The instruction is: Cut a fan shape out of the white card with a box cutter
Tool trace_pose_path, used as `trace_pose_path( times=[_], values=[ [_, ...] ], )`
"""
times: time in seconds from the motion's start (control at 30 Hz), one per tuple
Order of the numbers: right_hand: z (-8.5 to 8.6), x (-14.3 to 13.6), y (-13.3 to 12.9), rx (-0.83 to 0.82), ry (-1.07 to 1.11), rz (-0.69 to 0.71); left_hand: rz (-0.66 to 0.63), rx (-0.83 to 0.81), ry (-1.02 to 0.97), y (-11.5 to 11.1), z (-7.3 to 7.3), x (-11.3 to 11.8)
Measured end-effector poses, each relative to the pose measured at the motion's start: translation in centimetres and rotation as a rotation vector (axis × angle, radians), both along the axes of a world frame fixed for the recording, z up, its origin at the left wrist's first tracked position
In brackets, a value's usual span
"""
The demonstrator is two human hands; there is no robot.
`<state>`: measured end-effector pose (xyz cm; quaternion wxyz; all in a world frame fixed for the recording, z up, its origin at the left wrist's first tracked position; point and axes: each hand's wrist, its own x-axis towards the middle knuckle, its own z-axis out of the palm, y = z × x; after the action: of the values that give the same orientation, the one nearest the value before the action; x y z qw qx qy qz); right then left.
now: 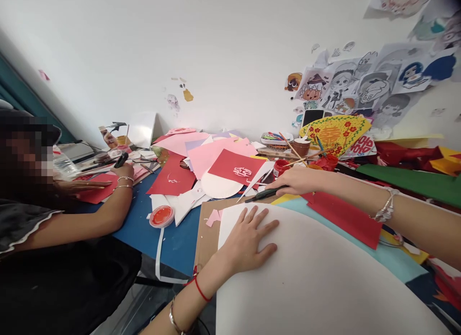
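My left hand (248,239) lies flat with fingers spread on a large white sheet of paper (309,277), which has a curved far edge. Beyond that edge, my right hand (297,181) has its fingers closed around the end of a black utility knife (266,194), whose tip points left. Part of the knife's handle is hidden under the fingers. Near it sit a red sheet with a white cut-out character (230,168) and a white pointed paper strip (256,180). Under the white sheet shows a brown board (206,229) with pink paper scraps (214,218) on it.
At left, a co-worker's hand (124,171) grips a dark tool over red paper (99,188). A round tub of red paint (162,216) stands on the blue table (183,244). Red paint jars (280,168), brushes and a yellow fan (336,136) crowd the back right.
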<state>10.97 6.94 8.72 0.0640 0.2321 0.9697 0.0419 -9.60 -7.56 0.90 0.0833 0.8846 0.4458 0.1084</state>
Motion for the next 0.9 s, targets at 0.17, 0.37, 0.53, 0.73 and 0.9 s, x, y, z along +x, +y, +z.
trace_pose_path(
  times=[0.17, 0.37, 0.53, 0.73, 0.9],
  values=[
    [0.7, 1.3, -0.7, 0.020, -0.047, -0.026, -0.007, 0.018, 0.005, 0.1, -0.1, 0.0],
    [0.9, 2.1, -2.3, -0.057, -0.016, -0.090, -0.008, 0.020, 0.021, 0.1, -0.1, -0.1],
    [1.0, 2.3, -2.8, -0.031, -0.024, -0.098, -0.004, 0.016, 0.013, 0.0, 0.0, -0.1],
    [0.8, 3.8, -3.2, 0.008, -0.056, -0.154, -0.002, 0.019, 0.016, 0.0, -0.1, 0.0],
    [1.3, 4.6, -4.6, 0.046, -0.115, -0.226, 0.002, 0.015, 0.024, 0.1, 0.1, 0.1]
  ],
)
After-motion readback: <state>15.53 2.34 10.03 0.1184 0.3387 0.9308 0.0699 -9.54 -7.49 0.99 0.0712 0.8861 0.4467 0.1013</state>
